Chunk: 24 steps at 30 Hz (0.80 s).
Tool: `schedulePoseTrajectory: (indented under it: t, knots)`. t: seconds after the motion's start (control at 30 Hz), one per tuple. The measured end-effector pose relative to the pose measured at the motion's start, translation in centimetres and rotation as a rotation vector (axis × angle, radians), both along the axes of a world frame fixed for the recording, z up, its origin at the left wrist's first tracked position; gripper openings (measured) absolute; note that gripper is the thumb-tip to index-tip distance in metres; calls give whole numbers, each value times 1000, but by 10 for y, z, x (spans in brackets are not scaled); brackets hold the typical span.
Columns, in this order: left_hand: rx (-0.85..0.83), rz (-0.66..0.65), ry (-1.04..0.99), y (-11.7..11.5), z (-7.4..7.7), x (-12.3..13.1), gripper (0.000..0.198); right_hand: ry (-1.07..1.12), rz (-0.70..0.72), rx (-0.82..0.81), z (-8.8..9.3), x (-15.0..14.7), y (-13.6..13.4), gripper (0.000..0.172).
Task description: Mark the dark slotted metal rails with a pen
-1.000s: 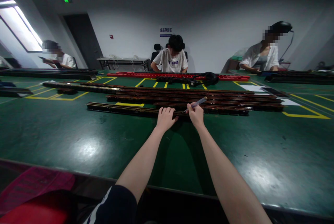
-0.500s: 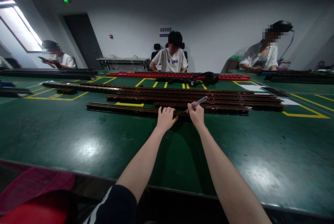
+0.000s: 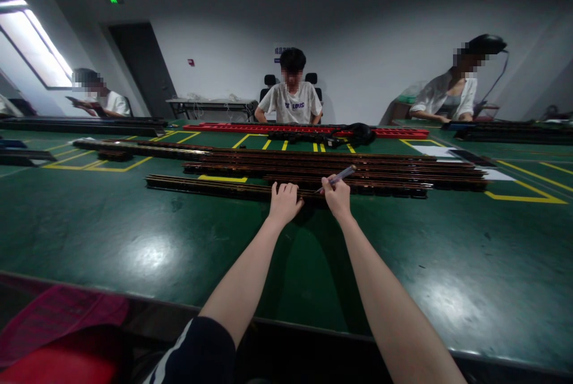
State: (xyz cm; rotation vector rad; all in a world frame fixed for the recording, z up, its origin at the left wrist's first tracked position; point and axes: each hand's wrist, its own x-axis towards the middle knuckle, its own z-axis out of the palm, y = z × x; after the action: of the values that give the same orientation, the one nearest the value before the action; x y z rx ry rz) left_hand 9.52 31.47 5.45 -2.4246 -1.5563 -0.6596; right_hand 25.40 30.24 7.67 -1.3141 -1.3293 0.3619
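Note:
In the head view my right hand [image 3: 336, 197] is closed round a clear pen [image 3: 342, 174]. The pen leans, its tip down at a long dark rail [image 3: 210, 187] with brownish edges. Curled over that same rail is my left hand [image 3: 283, 202], a short way left of the pen tip, thumb along the near side. What my left fingertips press on behind the rail is hidden. Just beyond lies a bundle of several similar dark rails [image 3: 313, 163], parallel to the one under my hands.
Farther back on the green table [image 3: 111, 223] lie red rails [image 3: 398, 132] and a coiled black cable [image 3: 358, 132]. Yellow tape [image 3: 528, 197] marks areas, with white paper [image 3: 496, 175] at the right. One person [image 3: 290, 100] sits opposite; others sit left and right.
The rail under my hands has slid very slightly left. My hands and the pen stay almost in place. The person opposite has tilted and shifted the head a little to the left.

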Motion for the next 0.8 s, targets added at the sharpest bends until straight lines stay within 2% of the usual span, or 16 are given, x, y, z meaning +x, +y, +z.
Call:
schedulePoseTrajectory:
  t: [0.6,0.8]
  knots:
    - [32,0,23,-2,-1,-1,40,-90,-3,6,-1,1,2,39]
    - [15,1,17,-2,0,-1,42,-86,-31,20,-1,1,1,44]
